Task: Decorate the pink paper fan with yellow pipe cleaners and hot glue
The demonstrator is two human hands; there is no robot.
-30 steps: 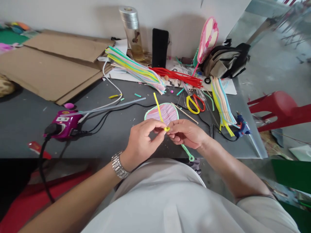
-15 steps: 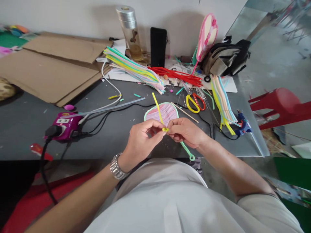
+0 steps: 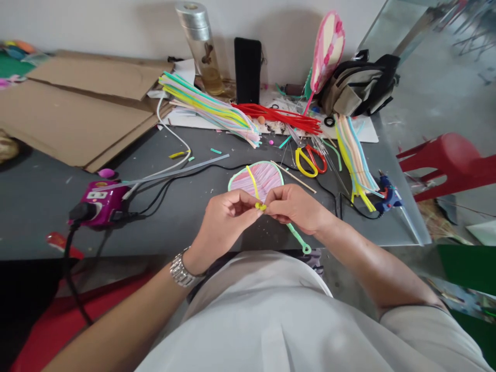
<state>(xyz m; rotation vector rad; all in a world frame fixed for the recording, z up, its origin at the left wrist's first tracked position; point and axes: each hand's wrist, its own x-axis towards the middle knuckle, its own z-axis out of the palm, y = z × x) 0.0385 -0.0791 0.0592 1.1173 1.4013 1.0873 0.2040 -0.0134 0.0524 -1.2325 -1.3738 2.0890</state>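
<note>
A yellow pipe cleaner (image 3: 253, 181) is pinched between the fingertips of both hands, its lower end curled into small loops and its free end pointing up and away. My left hand (image 3: 231, 217), with a metal watch on the wrist, grips the curled part from the left. From the right, my right hand (image 3: 296, 208) pinches the same curled part. Beneath the hands lies a pink and purple striped fan (image 3: 240, 181) edged in light green. Its green handle (image 3: 297, 238), ending in a small ring, shows below my right hand. The hands hide part of the fan.
Yellow-and-red-handled scissors (image 3: 312, 161) lie right of the fan, and a blue glue gun (image 3: 388, 195) sits near the right edge. Pipe cleaner bundles (image 3: 211, 111) lie at the back. A purple power socket block (image 3: 101, 202), cables and cardboard (image 3: 85, 124) occupy the left.
The pipe cleaner's free end has tipped lower and bends over the fan. Both hands stay pinched on the curled part, and the whole view has shifted slightly.
</note>
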